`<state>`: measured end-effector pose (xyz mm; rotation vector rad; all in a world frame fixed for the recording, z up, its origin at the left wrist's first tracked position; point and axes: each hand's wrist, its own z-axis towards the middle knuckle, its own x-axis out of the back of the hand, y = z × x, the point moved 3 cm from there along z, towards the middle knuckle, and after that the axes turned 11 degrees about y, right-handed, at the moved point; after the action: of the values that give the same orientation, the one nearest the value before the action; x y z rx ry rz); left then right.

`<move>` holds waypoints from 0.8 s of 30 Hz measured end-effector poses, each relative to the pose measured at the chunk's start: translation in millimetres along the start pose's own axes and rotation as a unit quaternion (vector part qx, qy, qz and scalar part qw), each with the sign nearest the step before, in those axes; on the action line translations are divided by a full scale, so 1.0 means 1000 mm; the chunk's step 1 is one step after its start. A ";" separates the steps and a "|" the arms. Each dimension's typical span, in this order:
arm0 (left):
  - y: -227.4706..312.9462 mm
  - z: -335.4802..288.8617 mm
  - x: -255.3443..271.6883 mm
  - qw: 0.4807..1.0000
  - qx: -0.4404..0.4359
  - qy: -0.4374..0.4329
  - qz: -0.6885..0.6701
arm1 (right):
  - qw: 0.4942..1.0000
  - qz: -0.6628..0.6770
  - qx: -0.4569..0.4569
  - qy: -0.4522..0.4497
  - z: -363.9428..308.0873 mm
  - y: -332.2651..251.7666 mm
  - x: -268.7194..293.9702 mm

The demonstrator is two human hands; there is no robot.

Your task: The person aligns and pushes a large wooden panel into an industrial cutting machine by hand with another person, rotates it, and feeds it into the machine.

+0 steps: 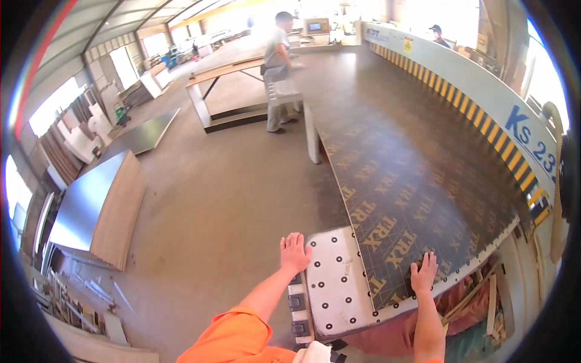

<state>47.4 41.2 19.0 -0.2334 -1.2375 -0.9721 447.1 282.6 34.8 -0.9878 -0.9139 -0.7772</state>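
Observation:
A large dark-faced panel (417,199) with printed gold lettering lies flat and stretches away from me along the machine. My right hand (424,272) rests on its near edge, fingers extended and palm down. To the left, my left hand (295,251) lies over the left edge of a white support table (331,284) dotted with black-ringed holes, its fingers stretched out. That hand is apart from the panel. The panel's near left corner overlaps the white table.
A long pale machine beam (466,72) with a yellow-and-black striped strip runs along the right. Across the panel's far left stands another person (279,66). A stack of panels (103,206) sits at left. Wood offcuts (472,296) lie below the table's right side.

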 end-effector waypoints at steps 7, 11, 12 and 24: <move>-0.001 -0.006 -0.001 0.999 -0.016 0.005 0.032 | 0.997 -0.058 -0.005 -0.055 0.003 -0.031 0.007; 0.001 -0.005 -0.003 1.000 -0.020 0.020 0.011 | 0.995 -0.072 -0.006 -0.071 0.006 -0.031 0.007; 0.000 -0.005 -0.002 1.000 -0.018 0.021 0.011 | 0.995 -0.070 -0.001 -0.067 0.006 -0.030 0.006; -0.006 -0.004 -0.002 0.998 -0.023 0.056 -0.015 | 0.995 -0.055 0.061 -0.058 -0.014 -0.029 0.005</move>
<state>45.5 35.8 13.7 -0.1941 -1.1187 -1.0277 428.2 258.6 46.0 -0.8881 -1.1120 -0.7525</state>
